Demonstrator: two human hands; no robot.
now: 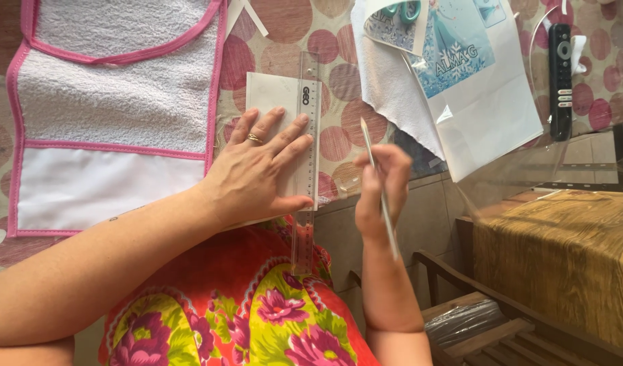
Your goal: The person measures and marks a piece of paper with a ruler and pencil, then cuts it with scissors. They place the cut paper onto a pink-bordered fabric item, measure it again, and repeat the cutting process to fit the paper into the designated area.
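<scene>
Ruler (307, 156) under left grip (257, 173)

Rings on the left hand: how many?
1. A gold ring sits on a middle finger of the left hand, which presses the clear ruler onto white paper. Others may be hidden.

A home craft table — dotted tablecloth (338, 64), remote control (560, 74), wooden chair (501, 318).
</scene>
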